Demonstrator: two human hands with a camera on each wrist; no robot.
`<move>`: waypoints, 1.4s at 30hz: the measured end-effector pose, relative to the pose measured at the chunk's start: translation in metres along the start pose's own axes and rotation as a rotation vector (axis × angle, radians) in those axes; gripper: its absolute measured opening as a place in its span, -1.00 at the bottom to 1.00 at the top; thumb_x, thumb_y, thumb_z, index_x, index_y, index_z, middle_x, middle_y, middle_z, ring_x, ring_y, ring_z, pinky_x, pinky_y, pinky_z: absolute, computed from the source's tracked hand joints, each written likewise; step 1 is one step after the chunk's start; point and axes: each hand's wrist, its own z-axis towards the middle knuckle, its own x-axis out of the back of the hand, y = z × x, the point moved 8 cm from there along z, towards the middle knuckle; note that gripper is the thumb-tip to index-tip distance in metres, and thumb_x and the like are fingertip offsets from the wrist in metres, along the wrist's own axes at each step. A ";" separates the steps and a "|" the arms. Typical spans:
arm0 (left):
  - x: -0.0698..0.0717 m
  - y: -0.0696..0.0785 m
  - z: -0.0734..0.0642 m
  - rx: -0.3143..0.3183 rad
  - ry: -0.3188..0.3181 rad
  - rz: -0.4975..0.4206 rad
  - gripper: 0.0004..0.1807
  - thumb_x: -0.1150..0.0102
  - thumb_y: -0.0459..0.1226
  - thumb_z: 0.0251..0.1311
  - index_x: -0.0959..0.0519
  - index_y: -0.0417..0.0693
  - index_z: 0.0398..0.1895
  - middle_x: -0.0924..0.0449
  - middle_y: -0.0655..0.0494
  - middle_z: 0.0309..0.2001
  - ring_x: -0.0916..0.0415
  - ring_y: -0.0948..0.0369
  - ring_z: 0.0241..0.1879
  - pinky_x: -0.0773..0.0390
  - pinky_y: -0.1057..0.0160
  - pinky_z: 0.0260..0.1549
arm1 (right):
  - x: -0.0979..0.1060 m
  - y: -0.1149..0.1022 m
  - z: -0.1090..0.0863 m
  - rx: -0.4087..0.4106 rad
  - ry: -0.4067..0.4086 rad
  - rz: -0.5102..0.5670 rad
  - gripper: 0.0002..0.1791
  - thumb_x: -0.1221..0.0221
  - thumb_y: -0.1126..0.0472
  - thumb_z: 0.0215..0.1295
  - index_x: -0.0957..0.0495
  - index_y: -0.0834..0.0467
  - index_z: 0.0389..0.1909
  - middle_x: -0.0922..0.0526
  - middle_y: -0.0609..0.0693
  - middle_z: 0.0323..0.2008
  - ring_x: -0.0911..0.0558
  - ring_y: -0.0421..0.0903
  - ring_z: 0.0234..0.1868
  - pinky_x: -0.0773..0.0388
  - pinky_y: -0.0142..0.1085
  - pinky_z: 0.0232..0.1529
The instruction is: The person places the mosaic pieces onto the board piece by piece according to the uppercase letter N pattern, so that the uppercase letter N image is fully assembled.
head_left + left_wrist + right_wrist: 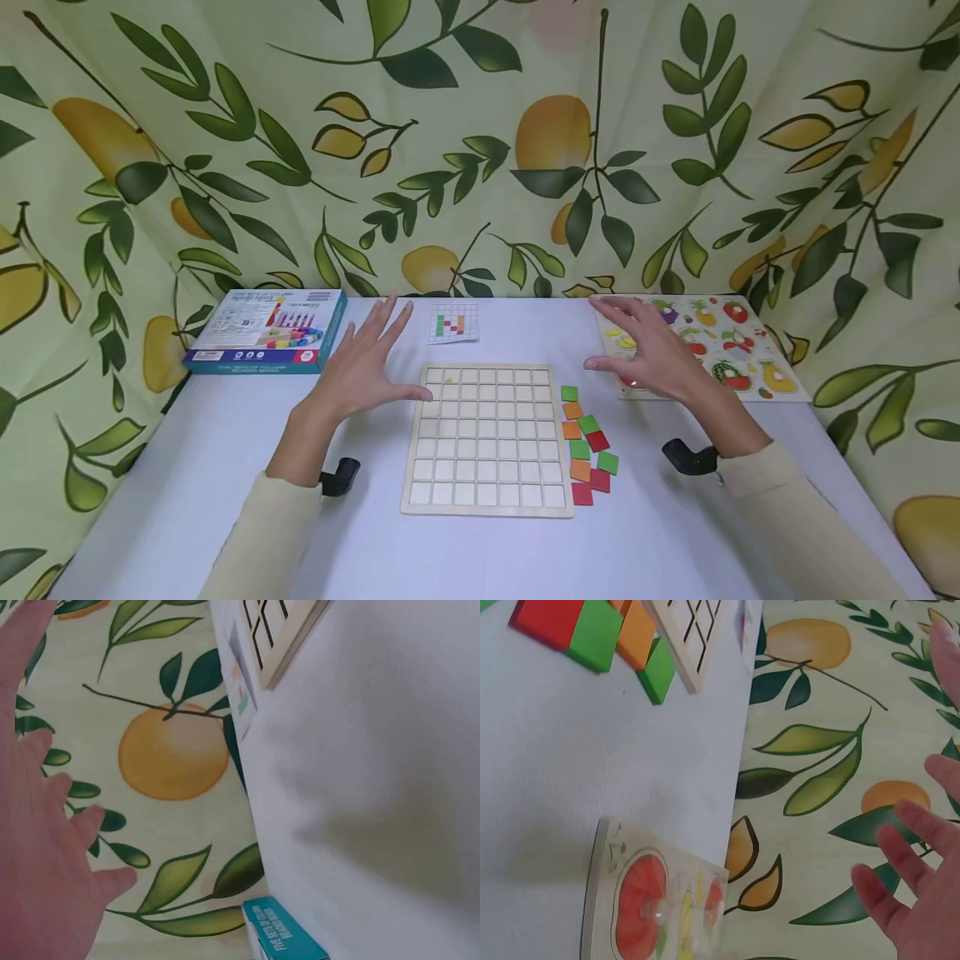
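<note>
While the left hand [367, 371] hovers, released with fingers spread, its thumb overlapping the left edge of the grid board [487, 447] in the head view, the right hand [652, 350], also released, hides part of the fruit puzzle [723, 343]. Board is pale wood, flat, with rows of shallow square pockets, lying mid-table; small yellow spot [448, 381] in the top row. Square tiles [580, 449], thick, flat-faced, in green, orange and red, lie loosely along its right side, several touching. Around: gridded paper card [453, 323] with coloured squares behind the board, printed box [262, 329] at back left, fine-textured white tablecloth [480, 558], folded leaf-and-fruit curtain [480, 108] behind everything.
</note>
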 end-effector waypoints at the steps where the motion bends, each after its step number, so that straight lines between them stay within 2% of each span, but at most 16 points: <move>1: -0.002 0.001 -0.001 -0.003 -0.016 -0.017 0.43 -0.46 0.40 -0.21 0.20 0.32 0.68 0.43 0.15 0.71 0.30 -0.10 0.69 0.13 -0.41 0.55 | -0.001 -0.001 -0.001 0.004 -0.008 0.021 0.02 -0.42 -0.28 0.10 -0.23 -0.13 0.57 -0.27 0.20 0.53 -0.23 0.30 0.52 -0.37 0.46 0.30; 4: -0.010 0.003 -0.006 -0.009 -0.051 -0.048 0.44 -0.49 0.36 -0.20 0.21 0.34 0.67 0.42 0.15 0.71 0.25 -0.11 0.69 0.10 -0.41 0.55 | -0.007 -0.002 -0.004 0.012 -0.039 0.072 -0.04 -0.46 -0.24 0.08 -0.35 -0.07 0.50 -0.39 0.21 0.46 -0.39 0.26 0.43 -0.52 0.34 0.23; 8: -0.021 0.006 -0.014 -0.019 -0.093 -0.074 0.44 -0.52 0.35 -0.22 0.18 0.31 0.68 0.38 0.13 0.71 0.17 -0.12 0.68 0.06 -0.44 0.53 | -0.018 -0.001 -0.009 0.046 -0.070 0.116 -0.16 -0.52 -0.12 0.06 -0.49 0.00 0.39 -0.62 0.14 0.27 -0.59 0.10 0.17 -0.71 -0.01 0.00; 11: -0.029 0.006 -0.020 -0.020 -0.124 -0.106 0.44 -0.54 0.35 -0.25 0.14 0.29 0.68 0.34 0.12 0.72 0.08 -0.16 0.66 0.02 -0.46 0.50 | -0.026 0.000 -0.013 0.055 -0.090 0.150 -0.22 -0.54 -0.04 0.05 -0.55 0.04 0.32 -0.70 0.09 0.15 -0.62 0.02 0.07 -0.69 -0.21 -0.12; 14: -0.038 0.005 -0.026 -0.016 -0.164 -0.138 0.45 -0.56 0.34 -0.28 0.09 0.26 0.67 0.29 0.11 0.71 0.01 -0.18 0.64 -0.02 -0.49 0.47 | -0.035 0.002 -0.016 0.047 -0.130 0.195 -0.29 -0.54 -0.01 0.06 -0.58 0.10 0.25 -0.71 0.10 0.11 -0.63 0.03 0.05 -0.69 -0.27 -0.14; 18: -0.051 0.001 -0.036 -0.006 -0.238 -0.161 0.47 -0.58 0.34 -0.33 0.07 0.22 0.67 0.25 0.08 0.71 0.04 -0.16 0.65 -0.02 -0.52 0.45 | -0.049 0.002 -0.020 0.035 -0.190 0.244 -0.38 -0.54 0.01 0.07 -0.62 0.13 0.15 -0.72 0.09 0.07 -0.63 0.02 0.03 -0.69 -0.37 -0.19; 21: -0.058 -0.002 -0.043 0.007 -0.284 -0.174 0.49 -0.61 0.33 -0.38 0.05 0.23 0.67 0.23 0.08 0.71 0.10 -0.17 0.66 0.01 -0.53 0.46 | -0.058 0.001 -0.021 0.031 -0.218 0.240 -0.45 -0.54 0.00 0.06 -0.66 0.10 0.07 -0.74 0.03 0.00 -0.63 -0.04 0.00 -0.68 -0.40 -0.20; 28: -0.066 -0.005 -0.053 0.033 -0.343 -0.216 0.47 -0.67 0.26 -0.43 -0.03 0.24 0.65 0.19 0.11 0.71 0.14 -0.20 0.66 0.10 -0.55 0.46 | -0.067 0.002 -0.023 0.052 -0.229 0.207 -0.57 -0.53 0.02 0.08 -0.71 0.05 -0.03 -0.77 -0.07 -0.10 -0.66 -0.12 -0.08 -0.66 -0.30 -0.12; 32: -0.070 -0.004 -0.055 0.021 -0.352 -0.209 0.48 -0.68 0.27 -0.47 -0.07 0.22 0.64 0.15 0.11 0.70 0.15 -0.19 0.66 0.16 -0.56 0.46 | -0.074 0.004 -0.025 0.046 -0.257 0.234 -0.59 -0.51 0.02 0.11 -0.71 0.06 -0.04 -0.77 -0.08 -0.11 -0.65 -0.13 -0.10 -0.64 -0.34 -0.11; 38: -0.076 -0.001 -0.058 0.001 -0.362 -0.200 0.46 -0.68 0.27 -0.48 -0.12 0.19 0.63 0.09 0.10 0.69 0.20 -0.22 0.66 0.24 -0.62 0.41 | -0.087 0.009 -0.026 -0.013 -0.297 0.221 -0.62 -0.51 -0.01 0.10 -0.71 -0.01 -0.07 -0.74 -0.17 -0.14 -0.61 -0.19 -0.12 -0.61 -0.41 -0.12; 42: -0.075 0.000 -0.061 0.012 -0.365 -0.197 0.45 -0.70 0.25 -0.50 -0.15 0.17 0.62 0.06 0.11 0.69 0.22 -0.23 0.66 0.25 -0.65 0.38 | -0.093 0.009 -0.026 -0.004 -0.317 0.237 -0.64 -0.50 0.05 0.13 -0.71 -0.03 -0.05 -0.74 -0.16 -0.11 -0.61 -0.19 -0.13 -0.62 -0.42 -0.11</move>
